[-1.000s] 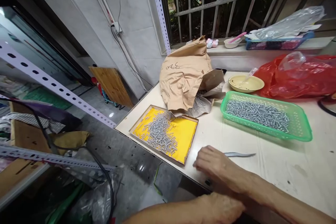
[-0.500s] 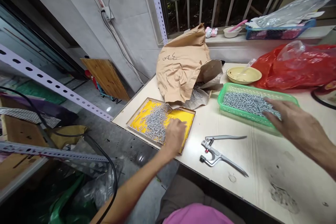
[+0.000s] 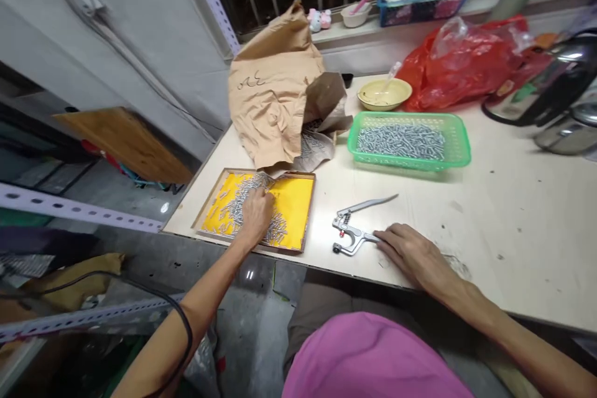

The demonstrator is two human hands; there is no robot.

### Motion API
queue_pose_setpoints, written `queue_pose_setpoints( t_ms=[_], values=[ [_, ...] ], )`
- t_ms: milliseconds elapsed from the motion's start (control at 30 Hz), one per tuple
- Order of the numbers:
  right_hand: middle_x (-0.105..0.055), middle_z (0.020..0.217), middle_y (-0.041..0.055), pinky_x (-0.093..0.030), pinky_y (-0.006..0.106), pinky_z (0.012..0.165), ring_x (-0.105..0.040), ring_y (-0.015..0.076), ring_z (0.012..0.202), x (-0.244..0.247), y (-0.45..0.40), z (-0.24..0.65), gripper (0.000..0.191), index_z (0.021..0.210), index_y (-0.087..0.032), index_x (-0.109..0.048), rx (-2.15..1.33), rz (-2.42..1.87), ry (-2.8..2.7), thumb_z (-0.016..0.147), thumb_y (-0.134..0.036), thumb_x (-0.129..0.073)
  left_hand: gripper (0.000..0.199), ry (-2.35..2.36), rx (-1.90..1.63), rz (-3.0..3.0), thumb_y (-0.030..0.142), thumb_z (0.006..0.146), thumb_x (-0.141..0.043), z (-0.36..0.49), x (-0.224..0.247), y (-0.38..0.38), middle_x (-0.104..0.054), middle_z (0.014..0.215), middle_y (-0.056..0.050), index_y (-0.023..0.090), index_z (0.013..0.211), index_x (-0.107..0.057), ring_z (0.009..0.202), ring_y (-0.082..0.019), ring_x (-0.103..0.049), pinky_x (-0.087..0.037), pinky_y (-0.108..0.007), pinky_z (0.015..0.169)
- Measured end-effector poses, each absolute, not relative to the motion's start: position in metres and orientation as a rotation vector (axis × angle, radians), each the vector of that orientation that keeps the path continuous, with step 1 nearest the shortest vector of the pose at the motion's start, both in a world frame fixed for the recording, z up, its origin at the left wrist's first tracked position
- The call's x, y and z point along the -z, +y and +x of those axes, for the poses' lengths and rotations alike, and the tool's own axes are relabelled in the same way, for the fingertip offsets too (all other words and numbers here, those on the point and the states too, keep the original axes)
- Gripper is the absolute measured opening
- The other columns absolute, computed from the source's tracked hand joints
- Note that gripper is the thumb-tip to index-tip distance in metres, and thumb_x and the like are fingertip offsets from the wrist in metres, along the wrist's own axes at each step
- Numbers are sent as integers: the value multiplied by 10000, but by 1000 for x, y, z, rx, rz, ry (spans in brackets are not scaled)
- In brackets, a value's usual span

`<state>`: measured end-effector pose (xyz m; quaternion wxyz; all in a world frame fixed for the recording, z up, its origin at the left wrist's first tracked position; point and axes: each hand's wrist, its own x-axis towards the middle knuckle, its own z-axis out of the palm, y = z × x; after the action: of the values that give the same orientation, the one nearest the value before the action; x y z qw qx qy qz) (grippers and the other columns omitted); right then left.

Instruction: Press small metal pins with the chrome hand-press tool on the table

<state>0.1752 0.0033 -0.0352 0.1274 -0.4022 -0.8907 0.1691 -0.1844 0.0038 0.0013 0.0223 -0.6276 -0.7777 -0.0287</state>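
Observation:
My left hand (image 3: pixel 257 214) reaches into a shallow tray (image 3: pixel 310 211) with a yellow bottom, its fingers curled closed down into a pile of small silvery metal pieces (image 3: pixel 240 202). The fingertips are hidden, so what they pinch does not show. On the table to the right lie metal hand pliers (image 3: pixel 357 239) with a C-shaped jaw, a spring and two handles spread apart. My right hand (image 3: pixel 413 255) is closed over the end of the lower handle. Behind it stands a green plastic basket (image 3: pixel 454 146) full of similar small metal pieces (image 3: pixel 403 140).
A creased brown paper bag (image 3: pixel 275 93) opens toward the tray, metal pieces at its mouth. Farther back are a yellow bowl (image 3: pixel 385 94), a red plastic bag (image 3: pixel 466 68) and a kettle (image 3: pixel 550 84). The table's front edge (image 3: pixel 340 270) runs close to my lap.
My right hand has left the green basket and come down onto the pliers' lower handle. My left hand has moved deeper into the metal pieces. The view has swung right.

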Motion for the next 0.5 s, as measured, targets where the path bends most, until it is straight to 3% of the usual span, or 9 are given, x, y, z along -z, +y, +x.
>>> queue_pose_setpoints(
  t_ms=[67,133,233,500],
  values=[
    [-584,878,74,-453,306,725,-559,194,844,31,3,173,303,1012,-206,-643,-484,-1219,-2618,970,-302,-359,205,-2520,406,-2014,233,847,-484,-170,-6,1,-642,916,-93,172,868,-679,947,-233,-546,-430,-333,798],
    [-568,869,67,-433,292,715,-542,184,832,25,4,170,286,986,-195,-645,-505,-1271,-2641,969,-265,-368,185,-2798,833,-2069,283,808,-540,-145,-10,-5,-651,812,-53,166,875,-667,747,-170,-578,-458,-283,674],
    [-554,872,60,-399,275,684,-524,175,831,19,5,168,254,975,-192,-636,-511,-1317,-2663,962,-236,-385,262,-3223,1327,-2067,371,742,-614,-101,-14,-20,-595,634,6,142,862,-660,480,-87,-468,-378,-211,455],
    [-536,870,49,-314,271,623,-483,169,819,26,3,172,223,990,-202,-602,-435,-1291,-2690,951,-184,-383,283,-3579,1338,-1882,369,702,-681,-60,-7,-21,-458,461,66,106,803,-659,346,-39,-338,-217,-171,335]
  ],
)
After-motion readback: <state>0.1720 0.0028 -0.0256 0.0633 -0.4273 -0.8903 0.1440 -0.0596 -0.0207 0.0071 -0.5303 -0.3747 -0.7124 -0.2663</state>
